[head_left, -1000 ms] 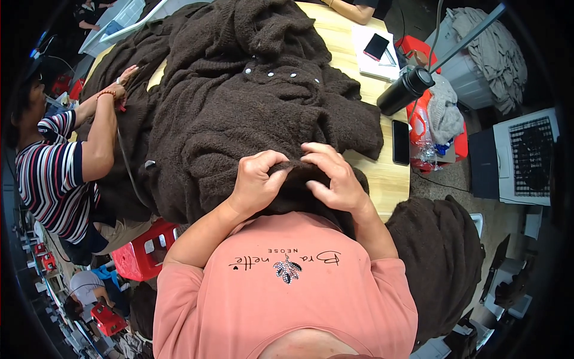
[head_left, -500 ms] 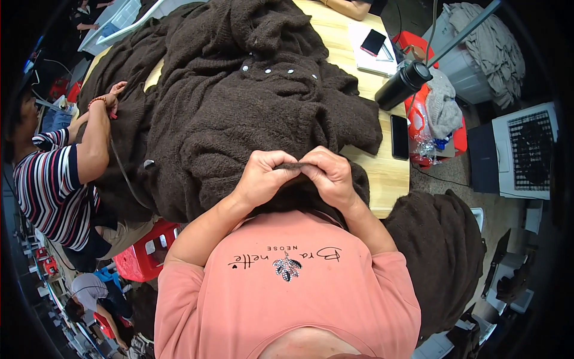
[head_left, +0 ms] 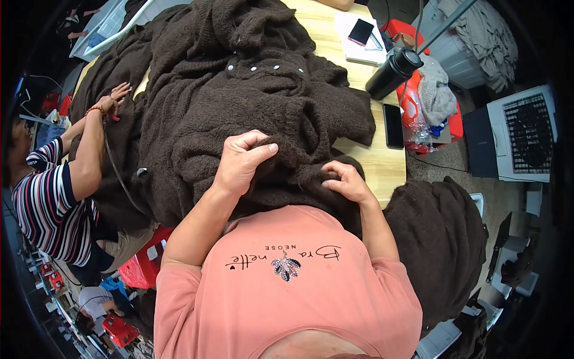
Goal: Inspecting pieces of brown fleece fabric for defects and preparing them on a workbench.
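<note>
Dark brown knit garments [head_left: 239,113] lie heaped over the table in front of me, one showing a row of pale, shiny buttons. My left hand [head_left: 239,164] grips a fold of the knit between thumb and fingers, the thumb lying on top. Lower and to the right, my right hand [head_left: 350,182] has its fingers curled on another part of the same brown fabric, close to my body. The fabric between the hands hangs in loose folds, and some fingertips are hidden in it.
A black bottle [head_left: 393,73] and a phone [head_left: 393,126] stand and lie at the table's right edge. Beyond sits a red container [head_left: 455,122] with grey knit. More brown knit [head_left: 439,257] is piled at my right. A co-worker in a striped shirt [head_left: 54,206] works at left.
My hands were pinching an edge of the knit close together; now they are apart. The left moved up and left with a fold, the right lower and right. The co-worker's hands shifted slightly.
</note>
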Demonstrator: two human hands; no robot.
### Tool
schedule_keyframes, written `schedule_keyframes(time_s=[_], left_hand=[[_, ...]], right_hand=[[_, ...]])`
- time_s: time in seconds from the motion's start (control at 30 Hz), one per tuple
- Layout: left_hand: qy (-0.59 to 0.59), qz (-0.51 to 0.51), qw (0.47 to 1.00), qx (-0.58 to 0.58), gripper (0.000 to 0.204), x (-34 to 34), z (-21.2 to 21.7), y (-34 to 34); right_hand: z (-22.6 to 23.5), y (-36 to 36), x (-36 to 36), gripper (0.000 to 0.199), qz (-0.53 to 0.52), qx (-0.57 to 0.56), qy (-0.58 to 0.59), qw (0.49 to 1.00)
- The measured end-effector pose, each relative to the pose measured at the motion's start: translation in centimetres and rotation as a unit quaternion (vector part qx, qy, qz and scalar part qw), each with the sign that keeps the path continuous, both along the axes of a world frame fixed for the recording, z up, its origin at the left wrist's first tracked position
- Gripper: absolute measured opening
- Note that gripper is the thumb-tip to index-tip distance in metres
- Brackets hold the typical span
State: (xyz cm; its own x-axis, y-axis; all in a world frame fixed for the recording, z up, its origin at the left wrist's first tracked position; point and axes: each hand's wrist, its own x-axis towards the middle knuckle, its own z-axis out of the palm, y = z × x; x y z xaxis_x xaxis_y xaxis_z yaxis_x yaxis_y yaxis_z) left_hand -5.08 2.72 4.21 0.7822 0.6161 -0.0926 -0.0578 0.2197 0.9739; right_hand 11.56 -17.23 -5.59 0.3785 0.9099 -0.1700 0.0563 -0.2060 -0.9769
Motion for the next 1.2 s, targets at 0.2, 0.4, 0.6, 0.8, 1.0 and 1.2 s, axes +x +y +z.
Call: schedule_keyframes(time_s=[0.2, 0.4, 0.6, 0.8, 1.0, 1.2], left_hand=[[0.013, -0.020, 0.997, -0.074, 0.003, -0.1, 0.5, 0.2], [-0.015, 0.009, 0.996, -0.090, 0.004, -0.2, 1.2, -0.1], [-0.021, 0.020, 0.993, -0.114, 0.005, -0.6, 1.3, 0.0], [-0.013, 0.016, 0.997, -0.080, 0.007, -0.8, 0.9, 0.1], [-0.031, -0.017, 0.999, 0.002, 0.008, 0.1, 1.0, -0.9], [-0.019, -0.081, 0.994, 0.077, 0.010, 0.1, 1.0, -2.4]], right_hand=[[1.2, 1.5, 0.0, 0.011, -0.091, 0.036, -0.022, 0.995], [1.9, 1.2, 1.0, 0.013, -0.023, 0.026, 0.078, 0.996], [1.2, 1.0, 0.5, 0.021, 0.202, -0.050, 0.071, 0.975], [3.7, 1.5, -0.6, 0.020, -0.080, 0.021, -0.096, 0.992], [10.5, 1.5, -2.9, 0.031, -0.118, 0.308, -0.504, 0.798], [10.1, 5.2, -4.9, 0.036, -0.052, 0.360, -0.505, 0.783]])
